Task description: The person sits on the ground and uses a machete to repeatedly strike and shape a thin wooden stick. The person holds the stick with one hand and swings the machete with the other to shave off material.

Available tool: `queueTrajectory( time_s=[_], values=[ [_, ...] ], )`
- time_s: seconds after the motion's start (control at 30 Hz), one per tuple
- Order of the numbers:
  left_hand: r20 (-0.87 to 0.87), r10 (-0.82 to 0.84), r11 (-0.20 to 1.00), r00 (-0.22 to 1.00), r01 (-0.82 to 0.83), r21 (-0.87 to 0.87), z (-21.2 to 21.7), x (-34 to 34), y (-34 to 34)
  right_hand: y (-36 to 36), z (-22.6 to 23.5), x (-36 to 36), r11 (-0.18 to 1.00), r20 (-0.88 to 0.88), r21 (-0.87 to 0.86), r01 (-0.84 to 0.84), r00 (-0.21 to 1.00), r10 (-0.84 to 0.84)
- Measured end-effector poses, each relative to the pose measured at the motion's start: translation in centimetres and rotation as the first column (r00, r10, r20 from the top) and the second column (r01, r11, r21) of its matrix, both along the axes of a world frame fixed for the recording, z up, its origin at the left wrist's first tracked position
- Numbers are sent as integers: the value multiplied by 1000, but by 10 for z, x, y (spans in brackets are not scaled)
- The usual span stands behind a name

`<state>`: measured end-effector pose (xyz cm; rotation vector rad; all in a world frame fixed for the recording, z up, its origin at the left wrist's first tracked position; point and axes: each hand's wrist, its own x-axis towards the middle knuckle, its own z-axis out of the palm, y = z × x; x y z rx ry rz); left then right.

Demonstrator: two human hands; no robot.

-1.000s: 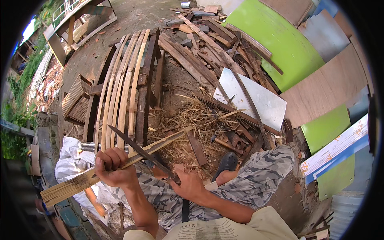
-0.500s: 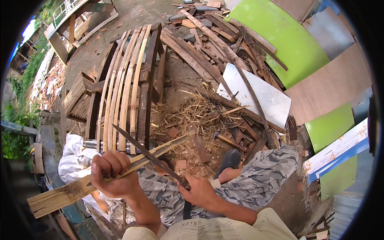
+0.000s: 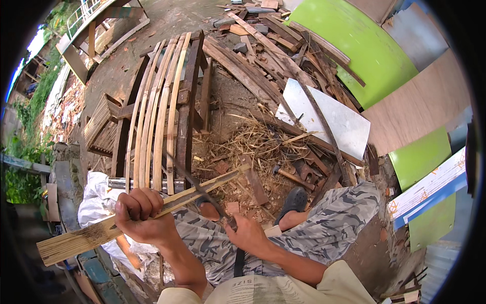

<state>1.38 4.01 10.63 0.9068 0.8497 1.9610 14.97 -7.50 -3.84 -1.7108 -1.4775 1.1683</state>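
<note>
The left hand point(image 3: 142, 215) holds a long bamboo strip point(image 3: 136, 215) that lies across the lap, one end far out to the left, the other end pointing right and away. The right hand point(image 3: 248, 234) is just right of it and holds a knife point(image 3: 200, 185) — the blade lies on top of the strip. Ahead, a row of bent slats point(image 3: 157, 116) rests on a wooden frame point(image 3: 190, 101). Right of the frame, shavings point(image 3: 253, 147) lie on the ground. A flat board point(image 3: 329, 119) lies further right — behind it, a pile of sticks point(image 3: 283, 45). A white sack point(image 3: 98, 202) sits to the left, under the strip.
</note>
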Motion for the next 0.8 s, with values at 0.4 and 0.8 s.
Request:
queueTrajectory(
  time_s=[0.4,0.8],
  values=[
    [10,-167,978,986,164,128,-7,6,-4,7,4,13,998,31,53,-45,999,43],
    [40,-43,997,998,40,67,-13,-7,-12,9,33,-7,998,42,-48,-48,998,50]
  ],
)
